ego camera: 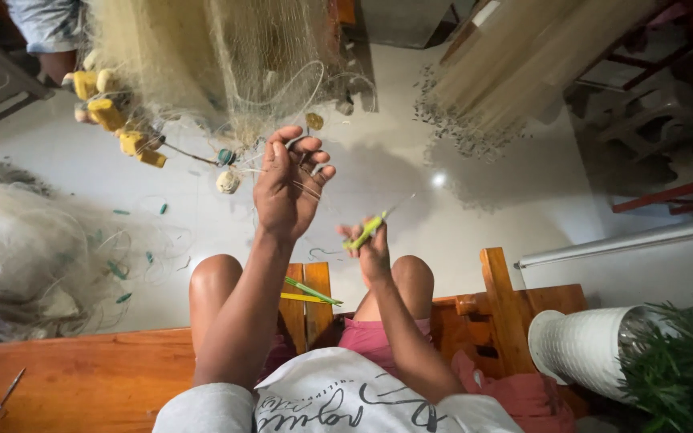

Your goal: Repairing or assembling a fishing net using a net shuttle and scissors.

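Pale, fine-meshed monofilament fishing net [202,56] is hanging in gathered folds at the top of the view, translucent and cream-coloured, its lower edge trailing loose line. Yellow block-shaped floats [110,116] are clustering along its left hem, with a small round whitish float [228,182] dangling just beside the raised hand.

Left hand [286,188] is reaching up into the net's lower strands, fingers curled and partly closed, hooking thin lines across the fingertips and palm. Right hand [372,252] is sitting lower and near the left wrist, thumb and fingers pressing together on a slim yellow-green netting needle [366,230], whose pointed tip is angling up to the right.

Spare green and yellow needles [308,293] are lying between the knees on the slatted wooden seat [318,281]. Orange-brown polished wooden bench [74,377] is running along the bottom left, with a thin metal tool [8,393] lying near its lower left corner. Second heap of net [34,248], soft and crumpled, is resting on the glossy white floor [411,200] at left. White ribbed cylindrical pot [579,349] with green foliage is standing at the lower right.
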